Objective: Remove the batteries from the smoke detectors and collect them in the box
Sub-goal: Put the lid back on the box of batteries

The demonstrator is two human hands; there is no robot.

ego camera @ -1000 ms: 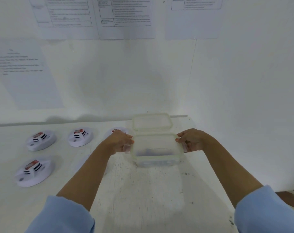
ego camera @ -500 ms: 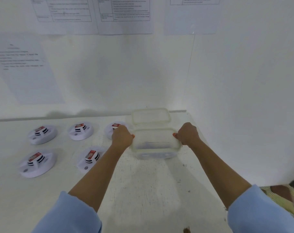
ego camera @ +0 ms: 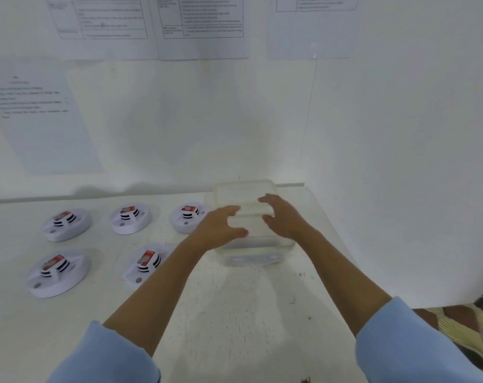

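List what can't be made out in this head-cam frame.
- Head view: box contents, hidden by cloudy walls and the hands above.
- Left hand, right hand: motion-blurred; contact with box unclear.
- Wall sheets: print too small, top cut off by frame edge.
- Smoke detectors: red labels too small to read.

Translucent frosted plastic box [ego camera: 252, 248]; white plastic smoke detectors [ego camera: 58, 275]; matt, scuffed table [ego camera: 235, 313].

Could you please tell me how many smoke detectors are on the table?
5 smoke detectors: back row left, middle, right; front row left, right by the left forearm, which may hide more.
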